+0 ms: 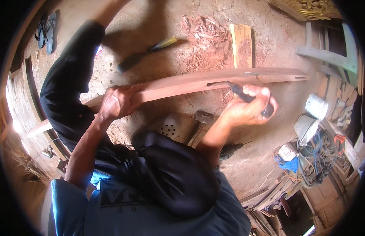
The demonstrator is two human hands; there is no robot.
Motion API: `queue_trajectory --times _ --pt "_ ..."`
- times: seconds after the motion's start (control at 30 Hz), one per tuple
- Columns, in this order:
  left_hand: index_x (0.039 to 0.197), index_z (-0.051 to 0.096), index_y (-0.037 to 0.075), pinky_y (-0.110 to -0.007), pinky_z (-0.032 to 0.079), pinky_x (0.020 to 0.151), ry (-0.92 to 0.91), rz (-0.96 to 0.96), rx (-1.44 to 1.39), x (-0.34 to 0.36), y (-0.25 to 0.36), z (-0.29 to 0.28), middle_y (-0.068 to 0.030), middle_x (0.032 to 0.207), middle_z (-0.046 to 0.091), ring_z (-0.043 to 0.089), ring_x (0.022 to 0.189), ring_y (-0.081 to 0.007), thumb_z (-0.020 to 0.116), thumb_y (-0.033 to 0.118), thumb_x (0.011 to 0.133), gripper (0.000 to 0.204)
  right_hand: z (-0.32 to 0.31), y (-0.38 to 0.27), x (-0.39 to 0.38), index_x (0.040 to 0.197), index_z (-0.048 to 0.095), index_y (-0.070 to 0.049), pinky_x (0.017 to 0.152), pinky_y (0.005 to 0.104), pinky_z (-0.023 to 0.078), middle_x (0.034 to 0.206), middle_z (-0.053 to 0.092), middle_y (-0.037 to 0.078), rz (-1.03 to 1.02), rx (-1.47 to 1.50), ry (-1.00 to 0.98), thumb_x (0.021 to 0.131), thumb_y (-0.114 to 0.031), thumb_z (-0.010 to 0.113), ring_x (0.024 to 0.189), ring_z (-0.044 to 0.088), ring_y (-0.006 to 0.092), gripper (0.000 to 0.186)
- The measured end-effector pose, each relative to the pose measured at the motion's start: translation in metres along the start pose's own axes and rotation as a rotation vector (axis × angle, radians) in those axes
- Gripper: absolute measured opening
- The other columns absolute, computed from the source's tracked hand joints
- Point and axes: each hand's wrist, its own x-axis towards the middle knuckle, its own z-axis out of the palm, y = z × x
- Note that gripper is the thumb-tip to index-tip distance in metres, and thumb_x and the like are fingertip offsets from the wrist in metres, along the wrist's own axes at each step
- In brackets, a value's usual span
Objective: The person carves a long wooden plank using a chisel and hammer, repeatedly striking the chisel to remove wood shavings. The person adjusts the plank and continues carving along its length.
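Note:
A long, slightly curved reddish wooden beam (178,87) lies across in front of me. My left hand (117,103) is closed around its left part. My right hand (252,108) is closed on the dark handle of a chisel (240,93). The chisel's thin metal blade points left, with its tip at a narrow slot (216,83) in the beam's near face. A second slot (300,78) shows close to the right end. Below the beam lies a hammer (204,117) with a blocky head, its handle partly hidden by my right forearm.
Beyond the beam are wood shavings (204,31), a yellowish board (242,43) and a tool with a yellow-and-black handle (163,44). Sandals (51,33) lie far left. White buckets (316,106) and tangled cords (314,151) crowd the right. My bent left leg (68,78) reaches past the beam.

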Motion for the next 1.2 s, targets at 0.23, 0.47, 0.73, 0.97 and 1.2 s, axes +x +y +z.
queue_trajectory --times 0.23,0.47,0.73,0.97,1.2 --pt "0.125 0.066 0.012 -0.044 0.058 0.073 -0.057 -0.038 0.01 0.0 -0.004 0.0 -0.0135 0.094 0.074 0.073 0.08 -0.0332 0.081 0.029 0.077 0.053 -0.006 -0.02 0.051 0.083 0.054 0.002 0.049 0.0317 0.049 0.065 0.059 0.013 0.208 0.27 -0.367 0.086 -0.004 0.064 0.051 0.053 0.0176 0.012" --pt "0.123 0.068 0.009 -0.044 0.058 0.068 0.012 0.012 -0.011 0.003 -0.004 -0.001 -0.0159 0.089 0.073 0.072 0.076 -0.0347 0.078 0.021 0.075 0.05 0.0 -0.029 0.056 0.086 0.052 0.004 0.05 0.0335 0.05 0.065 0.057 0.013 0.286 0.354 -0.472 0.088 -0.005 0.061 0.052 0.052 0.0165 0.013" --pt "0.127 0.066 0.01 -0.043 0.057 0.069 -0.013 0.006 0.008 0.004 -0.003 0.001 -0.0144 0.087 0.071 0.07 0.074 -0.0331 0.079 0.021 0.073 0.056 -0.016 -0.001 0.036 0.091 0.052 0.005 0.054 0.0329 0.052 0.073 0.06 0.016 0.234 0.416 -0.591 0.089 -0.004 0.063 0.058 0.057 0.0199 0.015" --pt "0.122 0.068 0.008 -0.044 0.057 0.066 0.03 0.062 0.026 0.01 -0.005 0.002 -0.0149 0.085 0.071 0.069 0.071 -0.0334 0.073 0.017 0.078 0.045 -0.02 -0.003 0.031 0.096 0.053 0.004 0.055 0.035 0.054 0.076 0.061 0.016 0.233 0.431 -0.549 0.085 -0.004 0.066 0.061 0.06 0.0203 0.019" --pt "0.126 0.067 0.012 -0.043 0.058 0.07 0.003 0.01 0.021 0.006 -0.002 0.001 -0.0153 0.089 0.072 0.07 0.075 -0.0341 0.077 0.02 0.073 0.054 -0.01 -0.008 0.029 0.086 0.054 0.002 0.052 0.0307 0.049 0.073 0.061 0.012 0.217 0.502 -0.602 0.088 -0.009 0.067 0.057 0.056 0.0179 0.018"
